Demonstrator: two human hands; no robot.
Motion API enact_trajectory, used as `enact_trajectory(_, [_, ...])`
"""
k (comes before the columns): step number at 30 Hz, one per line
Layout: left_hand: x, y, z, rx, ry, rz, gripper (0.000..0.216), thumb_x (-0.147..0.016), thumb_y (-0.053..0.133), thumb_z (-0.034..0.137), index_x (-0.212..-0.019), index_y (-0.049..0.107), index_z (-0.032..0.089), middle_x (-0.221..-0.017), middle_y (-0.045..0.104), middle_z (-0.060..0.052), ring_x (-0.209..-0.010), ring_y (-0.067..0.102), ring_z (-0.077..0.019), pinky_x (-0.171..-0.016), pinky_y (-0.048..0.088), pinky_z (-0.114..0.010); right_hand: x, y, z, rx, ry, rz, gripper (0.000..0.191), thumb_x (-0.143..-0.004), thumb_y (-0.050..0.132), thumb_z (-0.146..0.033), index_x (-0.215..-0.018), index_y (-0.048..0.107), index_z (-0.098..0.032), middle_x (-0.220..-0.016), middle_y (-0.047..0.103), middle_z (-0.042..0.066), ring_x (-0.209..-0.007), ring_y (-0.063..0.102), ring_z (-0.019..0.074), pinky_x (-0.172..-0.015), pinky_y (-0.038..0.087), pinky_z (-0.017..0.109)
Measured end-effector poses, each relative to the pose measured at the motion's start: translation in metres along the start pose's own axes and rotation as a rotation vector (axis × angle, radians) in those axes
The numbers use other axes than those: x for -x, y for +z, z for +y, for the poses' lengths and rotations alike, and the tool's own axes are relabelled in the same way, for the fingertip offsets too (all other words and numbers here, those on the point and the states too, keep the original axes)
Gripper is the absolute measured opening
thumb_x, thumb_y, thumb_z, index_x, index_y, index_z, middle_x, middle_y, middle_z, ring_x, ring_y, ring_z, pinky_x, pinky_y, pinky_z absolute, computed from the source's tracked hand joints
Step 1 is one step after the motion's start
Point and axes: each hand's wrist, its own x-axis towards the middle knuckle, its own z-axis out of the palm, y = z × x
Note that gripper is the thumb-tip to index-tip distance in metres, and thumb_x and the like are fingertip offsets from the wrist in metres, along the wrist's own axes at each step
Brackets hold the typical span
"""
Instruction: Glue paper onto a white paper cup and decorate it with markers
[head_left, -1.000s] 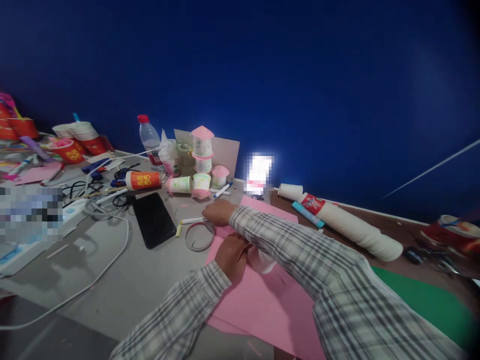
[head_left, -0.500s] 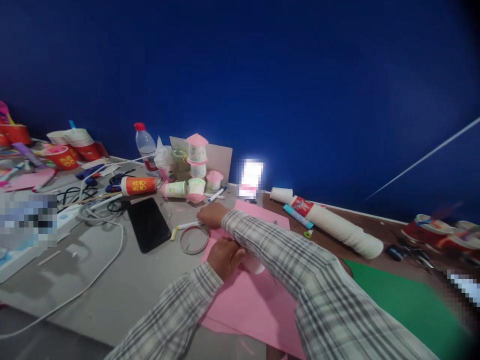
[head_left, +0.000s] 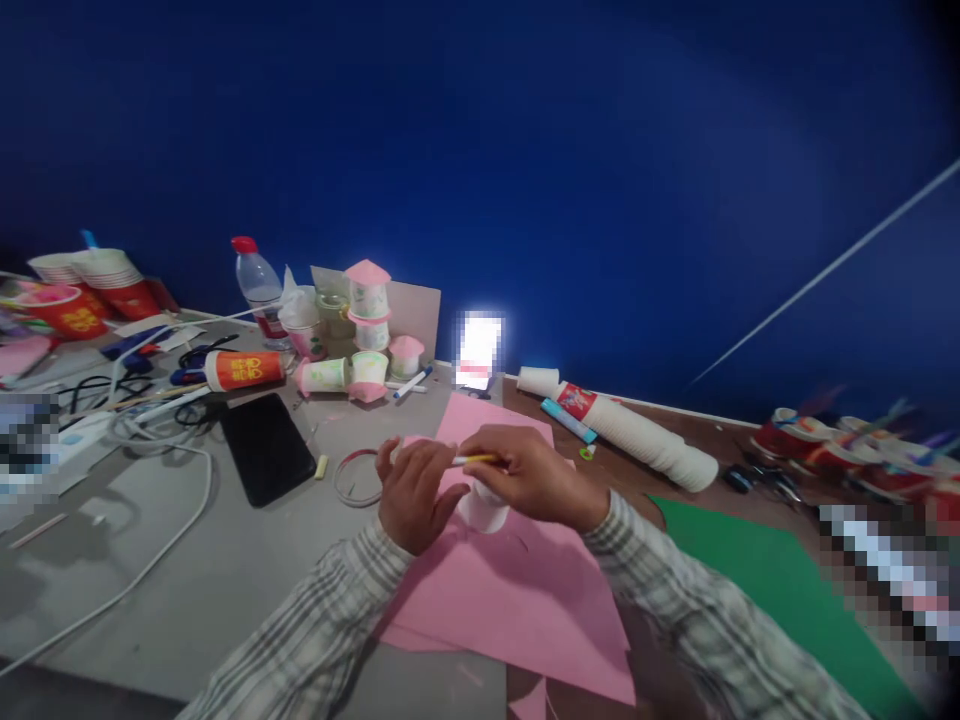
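My right hand (head_left: pixel 529 476) grips a thin pen (head_left: pixel 475 460) with a yellow part, held level above a small white paper cup (head_left: pixel 484 508). My left hand (head_left: pixel 411 493) is beside the cup with its fingers partly spread, touching the cup's left side and the pen's tip. Both hands hover over a large pink paper sheet (head_left: pixel 517 590) lying on the grey table (head_left: pixel 247 560). A clear tape ring (head_left: pixel 356 478) lies just left of my left hand.
A black phone (head_left: pixel 266 448), a white cable (head_left: pixel 142 560) and a red cup on its side (head_left: pixel 240 368) lie to the left. Decorated cups (head_left: pixel 367 330) and a water bottle (head_left: pixel 255 285) stand at the back. A long stack of white cups (head_left: pixel 637 435) and a green sheet (head_left: pixel 765 570) are on the right.
My right hand left the table by the tape ring and came back over the cup, now holding the pen. My left hand opened beside the cup. The view shifted right.
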Motion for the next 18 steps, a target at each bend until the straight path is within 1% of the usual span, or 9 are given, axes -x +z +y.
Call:
enact_trajectory(2, [0.000,0.002,0.001,0.012,0.071,-0.081,0.024,-0.079,0.045,0.027,-0.102,0.053,0.020,-0.072,0.061,-0.004,-0.065,0.053,-0.0190,-0.075,0.040,-0.039,0.011,0.010,-0.008,-0.094,0.018,0.045,0.014,-0.078,0.060,-0.014,-0.088,0.066,-0.021,-0.083,0.071,0.001,-0.075,0.065,0.0152,-0.068,0.049,0.022])
enact_trajectory(4, [0.000,0.002,0.002,0.039,0.085,-0.093,0.024,-0.082,0.038,0.024,-0.099,0.053,0.016,-0.065,0.058,-0.005,-0.058,0.050,-0.0186,-0.057,0.042,-0.032,0.016,0.018,-0.013,-0.206,0.080,0.126,0.012,-0.077,0.061,-0.015,-0.087,0.065,-0.022,-0.081,0.071,0.001,-0.073,0.066,0.0157,-0.065,0.050,0.023])
enact_trajectory(5, [0.000,0.001,0.004,0.046,0.081,-0.089,0.024,-0.082,0.036,0.025,-0.098,0.053,0.016,-0.064,0.057,-0.006,-0.057,0.049,-0.0191,-0.052,0.041,-0.031,0.018,0.020,-0.014,-0.246,0.103,0.168,0.012,-0.078,0.061,-0.016,-0.087,0.065,-0.022,-0.081,0.071,0.001,-0.071,0.066,0.0157,-0.064,0.051,0.022])
enact_trajectory(6, [0.000,-0.001,0.006,0.051,0.083,-0.095,0.024,-0.082,0.035,0.025,-0.096,0.053,0.016,-0.064,0.057,-0.006,-0.057,0.049,-0.0194,-0.049,0.040,-0.030,0.021,0.021,-0.016,-0.268,0.115,0.202,0.011,-0.079,0.061,-0.018,-0.087,0.065,-0.022,-0.080,0.072,0.001,-0.070,0.066,0.0155,-0.063,0.051,0.022])
enact_trajectory(8, [-0.002,-0.005,0.011,0.064,0.120,-0.123,0.024,-0.083,0.034,0.026,-0.094,0.052,0.017,-0.064,0.058,-0.006,-0.056,0.050,-0.0193,-0.049,0.041,-0.030,0.028,0.019,-0.018,-0.250,0.099,0.227,0.010,-0.081,0.059,-0.020,-0.088,0.065,-0.022,-0.078,0.072,0.001,-0.068,0.066,0.0154,-0.061,0.051,0.021])
enact_trajectory(11, [-0.007,-0.012,0.021,0.085,0.192,-0.174,0.023,-0.084,0.034,0.028,-0.093,0.052,0.018,-0.066,0.061,-0.006,-0.058,0.055,-0.0195,-0.050,0.044,-0.030,0.040,0.012,-0.020,-0.200,0.057,0.223,0.010,-0.082,0.057,-0.023,-0.088,0.065,-0.022,-0.078,0.072,0.002,-0.067,0.067,0.0154,-0.060,0.050,0.021])
enact_trajectory(13, [-0.012,-0.016,0.027,0.089,0.206,-0.204,0.023,-0.084,0.034,0.028,-0.094,0.052,0.018,-0.068,0.063,-0.006,-0.060,0.057,-0.0196,-0.051,0.045,-0.030,0.046,0.007,-0.020,-0.204,0.045,0.218,0.010,-0.083,0.057,-0.025,-0.088,0.065,-0.022,-0.076,0.072,0.002,-0.065,0.066,0.0150,-0.060,0.050,0.020])
enact_trajectory(15, [-0.016,-0.017,0.032,0.083,0.218,-0.230,0.023,-0.084,0.033,0.028,-0.094,0.052,0.019,-0.069,0.064,-0.006,-0.060,0.058,-0.0198,-0.050,0.046,-0.030,0.051,0.004,-0.019,-0.229,0.062,0.226,0.011,-0.083,0.057,-0.026,-0.087,0.065,-0.023,-0.075,0.071,0.001,-0.062,0.065,0.0141,-0.057,0.049,0.020])
enact_trajectory(18, [-0.020,-0.018,0.035,0.048,0.228,-0.261,0.022,-0.084,0.034,0.029,-0.093,0.052,0.020,-0.069,0.065,-0.006,-0.058,0.059,-0.0199,-0.048,0.045,-0.030,0.055,0.002,-0.016,-0.262,0.129,0.282,0.011,-0.082,0.057,-0.029,-0.086,0.065,-0.023,-0.067,0.068,-0.001,-0.054,0.061,0.0126,-0.051,0.047,0.020])
